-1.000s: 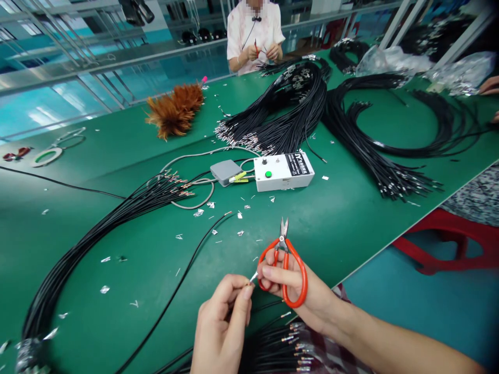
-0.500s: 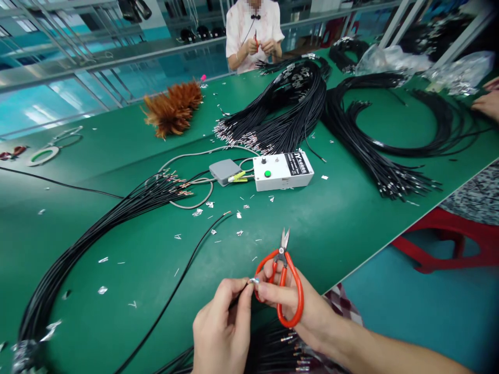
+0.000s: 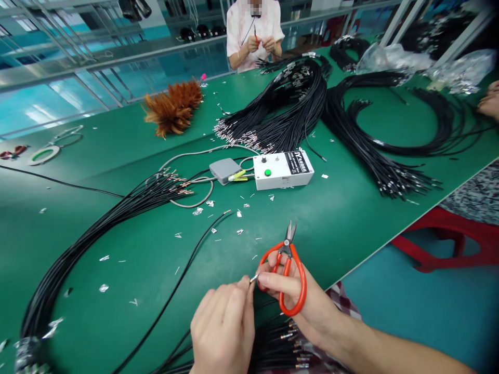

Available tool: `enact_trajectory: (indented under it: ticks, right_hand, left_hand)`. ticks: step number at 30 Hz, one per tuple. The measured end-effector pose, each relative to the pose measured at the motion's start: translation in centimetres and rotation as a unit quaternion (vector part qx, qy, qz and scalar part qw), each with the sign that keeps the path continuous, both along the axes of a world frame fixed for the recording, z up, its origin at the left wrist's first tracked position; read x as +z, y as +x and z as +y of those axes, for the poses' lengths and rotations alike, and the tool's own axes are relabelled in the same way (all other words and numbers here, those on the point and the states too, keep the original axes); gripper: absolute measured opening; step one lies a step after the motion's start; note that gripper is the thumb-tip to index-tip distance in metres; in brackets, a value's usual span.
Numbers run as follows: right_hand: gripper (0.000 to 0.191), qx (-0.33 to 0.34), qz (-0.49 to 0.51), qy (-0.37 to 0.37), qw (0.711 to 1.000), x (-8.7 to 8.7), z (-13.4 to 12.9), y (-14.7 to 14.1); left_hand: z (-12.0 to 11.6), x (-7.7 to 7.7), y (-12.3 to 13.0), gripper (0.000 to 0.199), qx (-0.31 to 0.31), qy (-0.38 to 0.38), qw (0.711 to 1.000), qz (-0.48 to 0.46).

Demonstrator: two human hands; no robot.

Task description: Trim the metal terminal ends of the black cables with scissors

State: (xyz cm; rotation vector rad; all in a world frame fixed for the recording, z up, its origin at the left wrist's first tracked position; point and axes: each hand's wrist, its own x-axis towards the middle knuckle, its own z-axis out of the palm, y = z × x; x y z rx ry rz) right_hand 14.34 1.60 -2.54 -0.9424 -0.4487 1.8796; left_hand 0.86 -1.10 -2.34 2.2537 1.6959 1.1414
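Observation:
My left hand (image 3: 224,327) is closed round a black cable, most of it hidden by the fingers. The cable's stripped, silvery end (image 3: 253,279) pokes out toward my right thumb. My right hand (image 3: 290,291) has red-handled scissors (image 3: 296,275) hooked over its fingers, blades pointing away and slightly apart. Its thumb and fingertip pinch at the cable end. Below both hands lies a bundle of black cables (image 3: 273,345) with stripped tips. A single loose black cable (image 3: 183,275) runs along the table to the left of my left hand.
A white box with a green button (image 3: 283,174) stands ahead, beside a grey pad (image 3: 225,170). Cable bundles lie left (image 3: 78,249), behind (image 3: 280,109) and right (image 3: 370,145). Foil scraps and a brown feather duster (image 3: 173,106) are on the green table (image 3: 331,218). A co-worker (image 3: 255,39) sits opposite.
My left hand has rolled over, so its back now faces up. My right hand with the scissors has shifted slightly up and right. The cable end now shows between them at a slant.

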Motion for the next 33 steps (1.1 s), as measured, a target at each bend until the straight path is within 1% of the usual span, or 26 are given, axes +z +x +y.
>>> enact_trajectory:
  ticks: [2,4,5,7,9,12,15,17,19,21,23,25,26,28,29,30,31,33]
  right_hand:
    - [0.022,-0.002,-0.033,0.013,0.999,0.1,0.0,0.1]
    - [0.025,-0.002,-0.065,0.041,0.997,0.3,0.2,0.2]
    - [0.026,0.001,-0.078,0.058,0.995,0.3,0.3,0.3]
    - [0.026,0.011,-0.101,0.095,0.99,0.4,0.5,0.6]
    - [0.025,0.026,-0.13,0.131,0.982,0.5,0.8,0.8]
    - [0.022,0.042,-0.185,0.195,0.962,0.6,1.2,1.1]
    - [0.02,0.054,-0.221,0.25,0.941,0.4,1.4,1.3]
    - [0.019,0.061,-0.224,0.259,0.938,0.2,1.5,1.2]
    - [0.018,0.066,-0.22,0.252,0.94,0.1,1.7,1.2]
    - [0.017,0.072,-0.228,0.238,0.941,0.2,1.9,1.4]
    - [0.019,0.097,-0.26,0.219,0.935,0.3,2.2,2.0]
    - [0.023,0.153,-0.317,0.203,0.914,0.4,2.4,3.0]
    - [0.027,0.192,-0.355,0.202,0.893,0.5,2.5,3.6]
    - [0.035,0.258,-0.434,0.216,0.836,0.5,2.4,4.5]
    - [0.039,0.284,-0.463,0.224,0.809,0.5,2.3,4.9]
    - [0.042,0.307,-0.481,0.231,0.788,0.5,2.1,5.1]
    - [0.043,0.326,-0.487,0.234,0.776,0.6,2.0,5.2]
    - [0.045,0.354,-0.478,0.232,0.769,0.7,1.9,5.1]
  left_hand:
    - [0.0,0.1,0.1,0.014,0.006,-0.021,0.999,-0.03]
    - [0.0,0.4,0.1,0.013,0.001,-0.082,0.992,-0.096]
    - [0.1,0.6,0.1,0.013,-0.006,-0.126,0.983,-0.135]
    - [0.3,1.2,-0.1,0.011,-0.024,-0.216,0.955,-0.201]
    - [0.6,1.8,-0.3,0.009,-0.035,-0.282,0.928,-0.241]
    - [0.9,2.2,-0.6,0.013,-0.025,-0.353,0.889,-0.292]
    - [1.2,2.0,-0.7,0.021,-0.017,-0.415,0.828,-0.376]
    - [1.4,1.8,-0.9,0.022,-0.018,-0.447,0.785,-0.428]
    - [1.6,1.7,-1.1,0.022,-0.018,-0.472,0.753,-0.459]
    - [1.7,1.8,-1.4,0.023,-0.02,-0.486,0.733,-0.475]
    - [1.9,2.0,-1.6,0.024,-0.018,-0.487,0.722,-0.491]
    - [2.0,2.2,-1.8,0.024,-0.011,-0.485,0.712,-0.508]
    - [2.1,2.3,-1.8,0.023,-0.009,-0.482,0.708,-0.516]
    - [2.3,2.4,-1.9,0.021,-0.007,-0.479,0.702,-0.527]
    - [2.4,2.4,-1.9,0.021,-0.006,-0.478,0.701,-0.53]
    - [2.4,2.4,-1.8,0.02,-0.006,-0.476,0.699,-0.533]
    - [2.4,2.4,-1.8,0.02,-0.004,-0.476,0.699,-0.534]
    - [2.4,2.4,-1.7,0.021,-0.001,-0.475,0.7,-0.533]
